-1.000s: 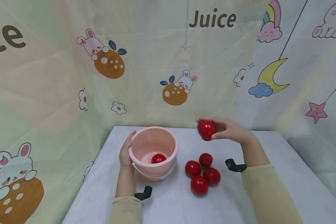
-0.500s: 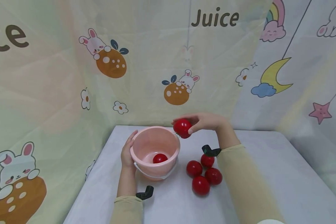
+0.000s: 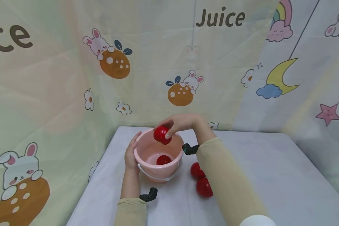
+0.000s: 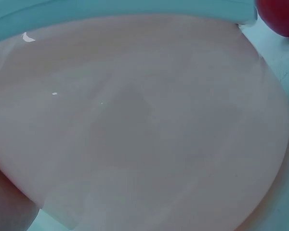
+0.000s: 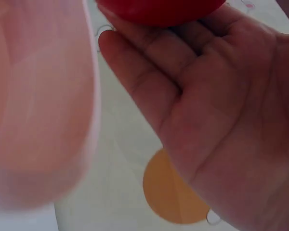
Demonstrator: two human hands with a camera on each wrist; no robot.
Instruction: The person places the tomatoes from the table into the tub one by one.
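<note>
My left hand (image 3: 131, 155) holds the pink bucket (image 3: 157, 172) by its left side, fingers along the wall up to the rim. Over the bucket's mouth my right hand (image 3: 180, 121) grips a red tomato (image 3: 161, 134) between thumb and fingers. A second tomato (image 3: 164, 160) lies on the bucket floor. In the right wrist view, the gripped tomato (image 5: 159, 10) sits at the fingers, with the bucket wall (image 5: 43, 96) to the left. The bucket's side (image 4: 149, 115) fills most of the left wrist view.
To the right of the bucket, tomatoes (image 3: 204, 187) lie on the white table (image 3: 271, 175), partly hidden by my right sleeve (image 3: 228, 182). A white handle (image 3: 164, 179) hangs down the bucket's front. A printed cloth (image 3: 214, 62) stands behind the table.
My right hand has carried its tomato leftward from the bucket's right to over its mouth. The right forearm now covers some table tomatoes. My left hand keeps its place on the bucket.
</note>
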